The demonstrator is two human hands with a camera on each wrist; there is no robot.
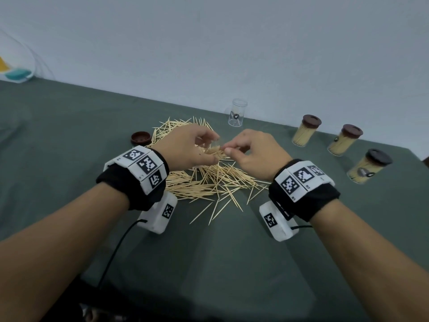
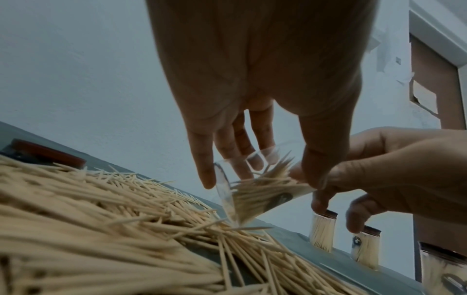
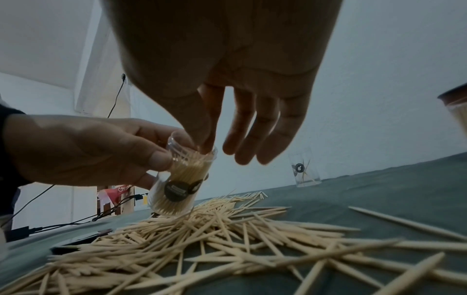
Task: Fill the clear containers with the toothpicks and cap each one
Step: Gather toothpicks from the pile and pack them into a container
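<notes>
My left hand (image 1: 212, 147) grips a clear container (image 1: 214, 151), tilted with its mouth to the right and partly full of toothpicks. In the right wrist view its base (image 3: 182, 185) hangs just above the loose toothpick pile (image 1: 209, 182). My right hand (image 1: 228, 149) has thumb and forefinger together at the container's mouth (image 3: 206, 147), pinching toothpick ends there; its other fingers hang straight. A second clear container (image 1: 238, 112) stands upright behind the pile, holding only one or two toothpicks. A brown cap (image 1: 140, 137) lies on the cloth at the pile's left.
Three filled, brown-capped containers (image 1: 306, 131) (image 1: 344, 140) (image 1: 369, 167) stand in a row at the right. The green cloth (image 1: 69, 135) covers the table up to the pale wall. A clear plastic bag (image 1: 16, 66) sits at the far left corner.
</notes>
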